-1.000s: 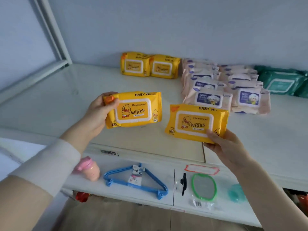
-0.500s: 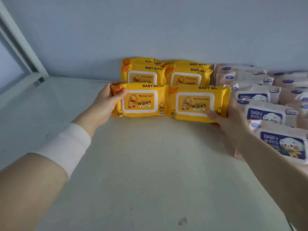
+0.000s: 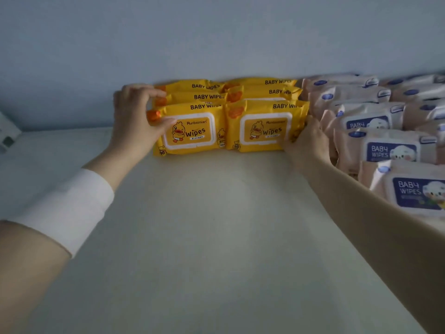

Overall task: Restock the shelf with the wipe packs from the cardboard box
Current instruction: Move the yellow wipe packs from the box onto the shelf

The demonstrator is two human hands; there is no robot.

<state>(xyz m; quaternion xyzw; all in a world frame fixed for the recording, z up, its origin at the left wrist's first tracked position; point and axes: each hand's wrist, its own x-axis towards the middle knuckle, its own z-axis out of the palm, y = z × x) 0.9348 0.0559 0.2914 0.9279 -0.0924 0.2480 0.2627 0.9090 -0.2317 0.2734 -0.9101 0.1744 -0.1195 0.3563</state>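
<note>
At the far left a white cuff [image 3: 69,208] covers the forearm that reaches across the pale shelf [image 3: 204,237] toward the back. The left hand [image 3: 137,116] grips the upper left corner of the left front yellow pack [image 3: 192,128]: its fingers curl over the top edge and the thumb presses on the front face beside the orange tab. This pack stands upright on the shelf, label facing out, and its right edge touches the right front yellow pack [image 3: 265,127], which stands the same way. Close behind these two stand more yellow packs [image 3: 252,91] in two further rows, only their top strips showing, the rearmost near the blue-grey wall [image 3: 216,39]. The right hand [image 3: 308,141] holds the right end of the right front pack, with its fingers slid between that pack and the neighbouring stock and its thumb low at the front corner. Just beside it, filling the right side, stand rows of pink packs [image 3: 390,150] with navy labels.
</note>
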